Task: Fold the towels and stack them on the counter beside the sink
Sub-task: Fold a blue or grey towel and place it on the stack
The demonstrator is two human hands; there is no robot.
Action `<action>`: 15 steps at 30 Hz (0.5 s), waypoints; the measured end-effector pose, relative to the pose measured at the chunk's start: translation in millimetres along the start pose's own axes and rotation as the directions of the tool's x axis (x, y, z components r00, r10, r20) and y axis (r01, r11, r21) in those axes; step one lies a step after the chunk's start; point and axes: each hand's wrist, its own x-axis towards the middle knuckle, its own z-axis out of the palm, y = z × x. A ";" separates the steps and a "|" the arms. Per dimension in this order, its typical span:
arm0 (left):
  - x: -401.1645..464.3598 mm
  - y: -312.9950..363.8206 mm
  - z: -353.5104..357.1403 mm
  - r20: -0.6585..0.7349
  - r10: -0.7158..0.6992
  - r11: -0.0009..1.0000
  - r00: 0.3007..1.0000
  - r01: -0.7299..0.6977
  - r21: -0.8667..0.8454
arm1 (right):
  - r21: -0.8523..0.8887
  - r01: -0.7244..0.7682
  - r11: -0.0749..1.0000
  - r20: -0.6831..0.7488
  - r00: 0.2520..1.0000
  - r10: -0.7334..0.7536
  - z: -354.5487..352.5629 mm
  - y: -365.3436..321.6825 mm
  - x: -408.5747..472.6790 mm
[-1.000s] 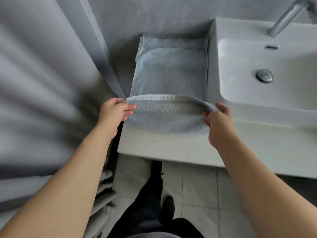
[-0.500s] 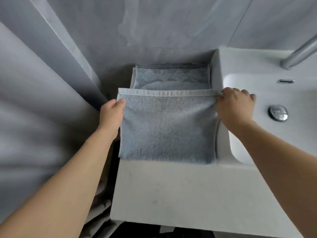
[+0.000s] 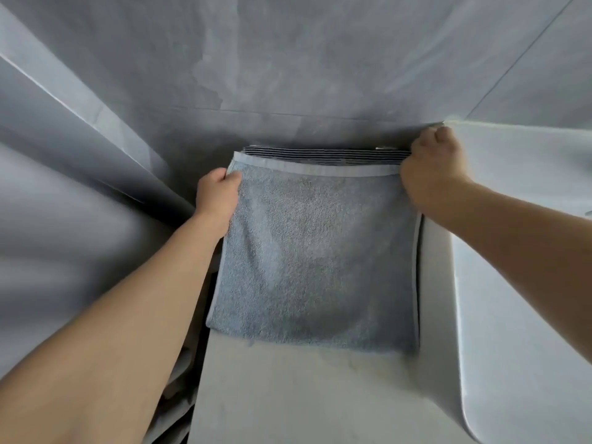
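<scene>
towel (image 3: pixel 314 261) lay flat on bench (image 3: pixel 288 395) left of sink (image 3: pixel 512 283) | hemmed edge faced wall, long axis running from near edge to wall | left hand (image 3: pixel 217 193) pinched far-left corner | right hand (image 3: pixel 429 174) gripped far-right corner

We see the towel (image 3: pixel 315 251) lying flat on the counter (image 3: pixel 288 395), close to the far wall (image 3: pixel 288 59). Its far edge lies on a striped towel (image 3: pixel 323 154), which shows only as a narrow band behind it. The left hand (image 3: pixel 217 195) grips the far left corner of the towel, and the right hand (image 3: pixel 431 168) grips the far right corner. The sink (image 3: pixel 512 283) stands just right of the towel. A curtain (image 3: pixel 80 155) hangs to the left of the counter.
</scene>
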 end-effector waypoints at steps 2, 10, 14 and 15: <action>13.5 0.6 7.8 -0.002 -0.016 1.000 1.000 0.016 0.009 | -0.062 0.010 0.998 0.119 0.993 -0.003 -0.5 -7.3 16.6; 42.5 -5.4 25.4 -0.038 -0.141 0.990 0.989 0.140 -0.032 | -0.123 0.019 0.992 0.372 0.928 0.028 -10.7 -13.8 50.8; 49.9 -10.7 30.6 -0.076 -0.009 0.986 0.997 0.022 0.168 | -0.049 -0.025 0.998 0.424 0.905 0.043 -12.2 -14.4 59.6; 51.1 -9.8 31.7 -0.055 0.038 0.968 0.998 -0.023 0.249 | -0.034 -0.030 0.999 0.420 0.906 0.042 -11.0 -13.9 61.3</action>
